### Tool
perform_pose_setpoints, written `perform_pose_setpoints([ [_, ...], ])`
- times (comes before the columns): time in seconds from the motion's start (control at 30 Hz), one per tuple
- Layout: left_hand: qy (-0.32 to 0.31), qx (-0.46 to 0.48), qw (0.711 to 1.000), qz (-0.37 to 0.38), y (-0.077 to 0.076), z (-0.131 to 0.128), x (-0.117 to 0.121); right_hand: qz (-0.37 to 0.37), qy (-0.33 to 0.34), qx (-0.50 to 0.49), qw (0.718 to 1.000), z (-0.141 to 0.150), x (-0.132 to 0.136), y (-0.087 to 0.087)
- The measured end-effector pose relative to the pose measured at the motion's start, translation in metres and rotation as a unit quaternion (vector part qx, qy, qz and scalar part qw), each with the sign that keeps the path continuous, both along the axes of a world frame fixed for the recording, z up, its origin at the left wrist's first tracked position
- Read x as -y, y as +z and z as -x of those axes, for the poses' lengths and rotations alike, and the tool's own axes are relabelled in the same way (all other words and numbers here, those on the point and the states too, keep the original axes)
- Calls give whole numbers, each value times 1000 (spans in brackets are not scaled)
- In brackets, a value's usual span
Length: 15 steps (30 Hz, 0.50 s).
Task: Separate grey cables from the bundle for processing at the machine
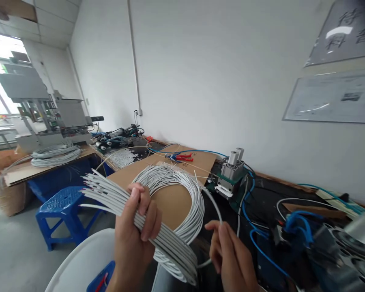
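Note:
A thick bundle of grey cables is wrapped in the fingers of my left hand. Its cut ends fan out toward the upper left, and the other end runs down to the right. My right hand pinches a single grey cable between thumb and finger, right of the bundle. Behind both hands, a large coil of the same cable lies on a cardboard sheet. Part of the coil is hidden by the bundle and my left hand.
Pliers with red handles lie beyond the coil. A pneumatic fixture with blue hoses stands at the right, and metal machinery fills the near right. At left are a blue stool, a white round container and another cable coil.

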<state>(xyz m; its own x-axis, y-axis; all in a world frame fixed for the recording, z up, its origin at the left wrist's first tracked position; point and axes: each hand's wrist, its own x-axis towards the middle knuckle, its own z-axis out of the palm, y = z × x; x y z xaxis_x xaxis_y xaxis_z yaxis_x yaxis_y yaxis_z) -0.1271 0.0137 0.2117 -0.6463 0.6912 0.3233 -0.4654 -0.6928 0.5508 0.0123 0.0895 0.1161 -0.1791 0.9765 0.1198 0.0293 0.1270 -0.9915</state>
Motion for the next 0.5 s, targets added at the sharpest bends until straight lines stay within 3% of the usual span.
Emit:
perform_pose_setpoints([
  [0.17, -41, -29, 999, -3, -4, -7, -27, -19, 7, 73, 997, 17, -100, -6],
  [0.23, -96, -61, 993, 19, -7, -16, -47, -30, -20, 91, 995, 9, -115, -9],
  [0.33, -181, -122, 974, 60, -15, -36, -78, -63, -19, 83, 994, -25, -84, -13],
  [0.43, -248, -201, 944, 86, -25, -60, -98, -86, -32, 64, 994, -67, -16, -23],
  [0.5, -289, -265, 915, 93, -32, -75, -101, -126, -98, 35, 987, -92, 24, -33],
])
